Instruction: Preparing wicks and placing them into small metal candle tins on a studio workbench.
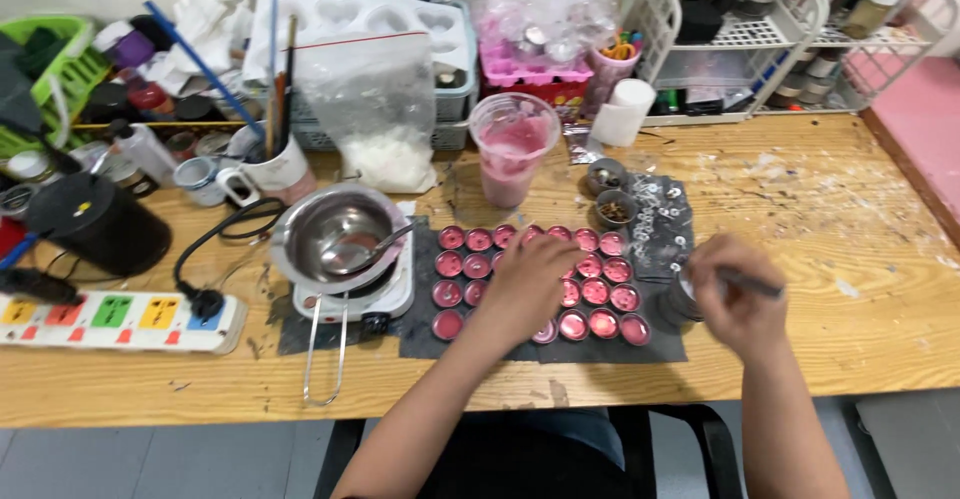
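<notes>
**Hands over the filled cups: pouring looks finished, finer work under way**

The left hand (528, 281) lies palm-down over the middle of a grid of small round cups (596, 292), fingers loosely curled onto them; whether it pinches anything beneath cannot be told. The right hand (737, 297) is closed around a thin dark tool (752, 282), held just above a small round tin (683, 301) at the right edge of the grid.

Findings on progress:
- Every visible cup holds pink-red fill. None appears empty, though several are hidden under the left hand.
- The cups stand in rows on a dark mat (660, 344) at the front of the wooden table (880, 289).
- A clear plastic beaker (513, 149) behind the grid holds only a pink remainder, which suggests most pouring is done.
- The steel bowl (335, 231) on the small hotplate (352, 297) looks nearly empty, with a spoon resting in it.
- Two small dishes (611, 193) of tiny parts sit beside the grid.

Judgement: filling is complete or nearly so. What remains appears to be cup-by-cup attention; how many are already attended to cannot be determined.
</notes>
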